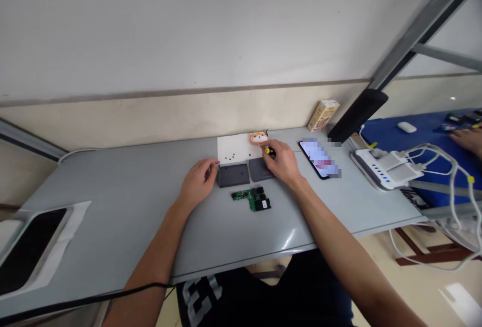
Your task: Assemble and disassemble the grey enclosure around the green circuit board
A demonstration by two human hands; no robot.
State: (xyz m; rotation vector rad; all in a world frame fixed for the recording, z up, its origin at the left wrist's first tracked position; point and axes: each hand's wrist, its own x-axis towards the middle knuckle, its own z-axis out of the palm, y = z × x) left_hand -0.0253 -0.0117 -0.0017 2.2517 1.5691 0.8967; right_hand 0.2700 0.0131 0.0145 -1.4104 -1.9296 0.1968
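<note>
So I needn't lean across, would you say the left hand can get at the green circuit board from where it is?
Probably yes: the left hand lies just up and to the left of the green circuit board, with only bare grey tabletop between them, and nothing appears to block the way.

Electronics workbench (113, 216) — circuit board (251, 199) (bare).

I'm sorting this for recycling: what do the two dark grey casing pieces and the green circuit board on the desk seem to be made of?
The two dark grey casing pieces look like matte moulded plastic, with a dull, even surface, though painted metal can't be ruled out from this view. The green circuit board looks like a standard solder-masked fibreglass board, judging by its green coating and mounted black components.
</note>
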